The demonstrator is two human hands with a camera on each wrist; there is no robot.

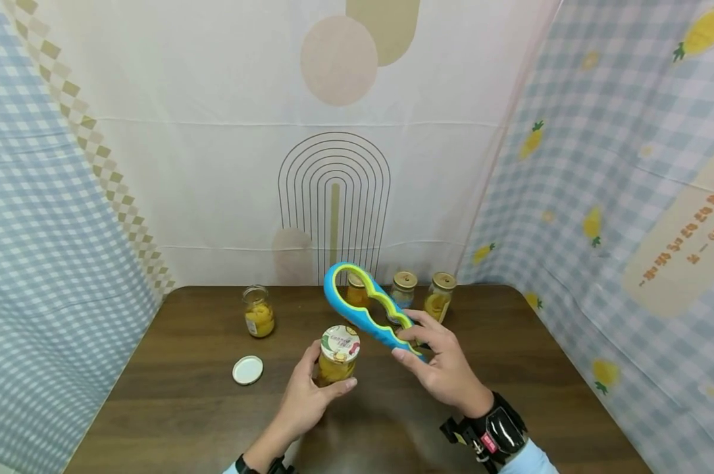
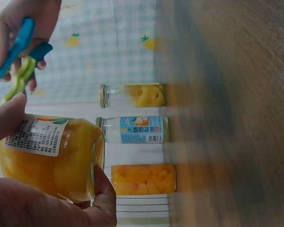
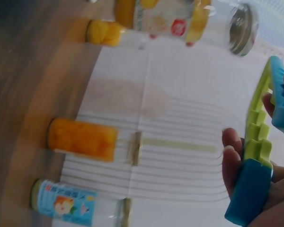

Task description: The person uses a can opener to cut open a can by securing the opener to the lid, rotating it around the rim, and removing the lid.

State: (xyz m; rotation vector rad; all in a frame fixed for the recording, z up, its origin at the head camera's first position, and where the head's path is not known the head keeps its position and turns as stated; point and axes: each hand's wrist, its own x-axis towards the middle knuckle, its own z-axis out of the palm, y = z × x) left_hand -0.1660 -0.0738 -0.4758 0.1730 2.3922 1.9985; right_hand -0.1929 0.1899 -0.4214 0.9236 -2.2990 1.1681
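My left hand (image 1: 306, 395) grips a glass jar of yellow fruit (image 1: 335, 370) above the table, thumb and fingers round its sides. A printed lid (image 1: 340, 343) covers this jar. In the left wrist view a white label (image 2: 40, 136) shows on its glass. My right hand (image 1: 442, 368) holds a blue and green jar opener (image 1: 362, 320) by its handle end, fingers curled round it. The opener's wide loop points up and left, above and apart from the jar's lid. In the right wrist view its blue handle (image 3: 248, 191) lies against the palm.
On the left stands a lidless jar of yellow fruit (image 1: 260, 319), with a loose white lid (image 1: 247, 370) in front of it. Closed jars line the back of the brown table (image 1: 173, 382): an orange one (image 2: 144, 179), a blue-labelled one (image 2: 141, 129) and a yellow one (image 2: 144, 96).
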